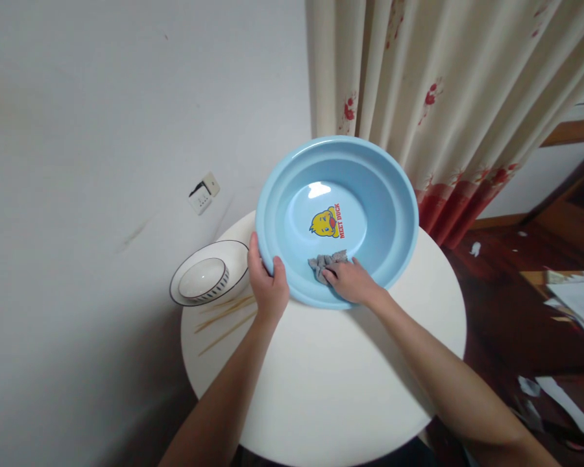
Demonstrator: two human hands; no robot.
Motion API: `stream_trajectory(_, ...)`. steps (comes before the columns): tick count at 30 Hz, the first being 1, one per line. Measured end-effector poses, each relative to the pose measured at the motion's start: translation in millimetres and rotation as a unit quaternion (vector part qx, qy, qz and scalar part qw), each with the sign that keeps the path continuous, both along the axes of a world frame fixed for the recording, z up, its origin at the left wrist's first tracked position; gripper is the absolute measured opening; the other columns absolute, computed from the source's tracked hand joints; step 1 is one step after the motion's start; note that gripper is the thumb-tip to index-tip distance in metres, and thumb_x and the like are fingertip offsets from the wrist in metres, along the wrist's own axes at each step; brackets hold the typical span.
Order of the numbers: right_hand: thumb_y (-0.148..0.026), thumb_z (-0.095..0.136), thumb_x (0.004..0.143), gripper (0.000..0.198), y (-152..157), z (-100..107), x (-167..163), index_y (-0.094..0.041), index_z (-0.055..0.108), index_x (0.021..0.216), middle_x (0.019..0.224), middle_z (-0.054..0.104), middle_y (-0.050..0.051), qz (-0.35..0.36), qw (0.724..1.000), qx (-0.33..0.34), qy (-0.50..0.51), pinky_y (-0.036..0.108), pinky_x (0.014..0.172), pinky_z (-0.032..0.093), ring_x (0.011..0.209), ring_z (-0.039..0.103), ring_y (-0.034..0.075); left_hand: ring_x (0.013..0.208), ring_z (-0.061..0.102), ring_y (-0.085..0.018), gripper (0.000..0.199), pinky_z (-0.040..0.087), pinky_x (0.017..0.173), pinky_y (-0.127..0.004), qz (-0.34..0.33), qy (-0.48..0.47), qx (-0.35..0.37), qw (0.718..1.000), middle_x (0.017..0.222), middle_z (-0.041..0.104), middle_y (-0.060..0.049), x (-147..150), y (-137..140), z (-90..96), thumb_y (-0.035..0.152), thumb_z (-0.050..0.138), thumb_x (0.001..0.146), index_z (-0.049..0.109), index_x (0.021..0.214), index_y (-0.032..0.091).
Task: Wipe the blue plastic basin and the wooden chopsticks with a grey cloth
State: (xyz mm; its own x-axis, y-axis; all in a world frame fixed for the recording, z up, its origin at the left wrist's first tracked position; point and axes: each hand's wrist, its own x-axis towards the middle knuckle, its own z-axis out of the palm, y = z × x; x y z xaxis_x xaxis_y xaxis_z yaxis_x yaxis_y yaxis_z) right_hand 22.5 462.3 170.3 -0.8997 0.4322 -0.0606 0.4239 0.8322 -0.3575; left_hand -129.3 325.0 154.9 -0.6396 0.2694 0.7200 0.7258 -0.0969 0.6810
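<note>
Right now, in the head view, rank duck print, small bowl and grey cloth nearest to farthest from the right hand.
1. Grey cloth: held in the right hand.
2. Duck print: just beyond, on the blue basin.
3. Small bowl: off left, inside the large bowl.

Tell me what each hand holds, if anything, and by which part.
The left hand grips the blue basin by its near-left rim; the right hand holds a bunched gray cloth by its near, right-hand part.
</note>
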Motion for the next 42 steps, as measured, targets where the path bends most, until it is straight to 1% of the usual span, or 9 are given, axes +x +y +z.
stream_trajectory(3, -0.042, 0.036, 0.111, 0.044, -1, 0, -1, -0.017, 0.073, 0.110, 0.119, 0.076, 0.016, -0.028, 1.000, 0.005, -0.011, 0.049, 0.111, 0.039, 0.118, 0.067, 0.031, 0.156, 0.037, -0.027, 0.069, 0.034, 0.128, -0.041, -0.003, 0.005, -0.007, 1.000, 0.167, 0.040, -0.015, 0, -1, -1.3, 0.032, 0.057, 0.098, 0.036, 0.162, 0.020)
stream_trajectory(6, -0.041, 0.037, 0.110, 0.044, -4, -1, -4, -0.016, 0.073, 0.108, 0.112, 0.077, 0.017, -0.023, 1.000, -0.012, -0.004, 0.041, 0.097, 0.048, 0.108, 0.070, 0.030, 0.155, 0.038, -0.028, 0.068, 0.034, 0.127, -0.041, 0.001, 0.012, -0.016, 1.000, 0.167, 0.041, -0.015, 0, -2, -0.9, 0.032, 0.057, 0.099, 0.036, 0.162, 0.020)
stream_trajectory(12, -0.044, 0.040, 0.110, 0.040, -13, -5, -11, -0.016, 0.066, 0.121, 0.121, 0.073, 0.015, 0.119, 0.978, -0.082, 0.153, 0.034, 0.095, 0.047, 0.111, 0.067, 0.025, 0.155, 0.039, -0.027, 0.066, 0.035, 0.127, -0.040, 0.004, 0.036, -0.017, 0.999, 0.166, 0.041, -0.016, -3, -3, -0.6, 0.026, 0.055, 0.099, 0.037, 0.162, 0.020)
stream_trajectory(15, -0.050, 0.038, 0.110, 0.046, -15, -4, -11, -0.016, 0.065, 0.127, 0.125, 0.072, 0.015, 0.137, 0.971, -0.097, 0.170, 0.034, 0.096, 0.046, 0.113, 0.065, 0.026, 0.155, 0.039, -0.027, 0.065, 0.034, 0.127, -0.040, 0.011, 0.040, -0.020, 0.999, 0.166, 0.042, -0.015, -3, -4, -0.6, 0.025, 0.054, 0.099, 0.037, 0.162, 0.020)
stream_trajectory(19, -0.050, 0.027, 0.112, 0.054, -10, 0, -5, -0.020, 0.071, 0.111, 0.108, 0.076, 0.012, 0.082, 0.989, -0.081, 0.095, 0.034, 0.087, 0.048, 0.101, 0.069, 0.025, 0.156, 0.037, -0.027, 0.067, 0.032, 0.128, -0.042, 0.019, 0.036, -0.022, 0.999, 0.167, 0.041, -0.014, 0, -4, 0.5, 0.024, 0.055, 0.098, 0.036, 0.162, 0.020)
stream_trajectory(23, -0.039, 0.030, 0.110, 0.053, 1, 3, 1, -0.017, 0.075, 0.094, 0.100, 0.078, 0.016, -0.009, 1.000, 0.004, -0.005, 0.037, 0.086, 0.050, 0.098, 0.072, 0.029, 0.157, 0.036, -0.027, 0.069, 0.032, 0.129, -0.042, 0.015, 0.017, -0.018, 1.000, 0.168, 0.039, -0.014, 3, -2, 1.4, 0.024, 0.056, 0.097, 0.036, 0.163, 0.020)
stream_trajectory(29, -0.033, 0.037, 0.107, 0.045, 3, 3, 0, -0.015, 0.077, 0.097, 0.106, 0.078, 0.019, -0.072, 0.995, 0.042, -0.047, 0.037, 0.086, 0.052, 0.100, 0.073, 0.030, 0.158, 0.033, -0.027, 0.070, 0.029, 0.130, -0.042, 0.005, 0.010, -0.013, 1.000, 0.169, 0.038, -0.013, 1, -2, 1.4, 0.024, 0.056, 0.097, 0.035, 0.163, 0.020)
stream_trajectory(38, -0.031, 0.034, 0.109, 0.042, -3, 0, -2, -0.019, 0.069, 0.090, 0.089, 0.075, 0.006, 0.113, 0.982, -0.086, 0.125, 0.028, 0.079, 0.044, 0.081, 0.065, 0.017, 0.157, 0.035, -0.027, 0.067, 0.030, 0.130, -0.041, 0.014, 0.016, -0.019, 1.000, 0.167, 0.041, -0.014, 1, -3, 4.4, 0.025, 0.056, 0.097, 0.038, 0.162, 0.018)
stream_trajectory(42, -0.029, 0.036, 0.108, 0.041, -4, 1, -2, -0.018, 0.069, 0.087, 0.088, 0.075, 0.005, 0.123, 0.974, -0.106, 0.156, 0.026, 0.078, 0.043, 0.080, 0.063, 0.016, 0.157, 0.036, -0.028, 0.068, 0.030, 0.130, -0.041, 0.018, 0.008, -0.016, 1.000, 0.166, 0.042, -0.014, -1, -3, 4.2, 0.027, 0.057, 0.097, 0.038, 0.161, 0.018)
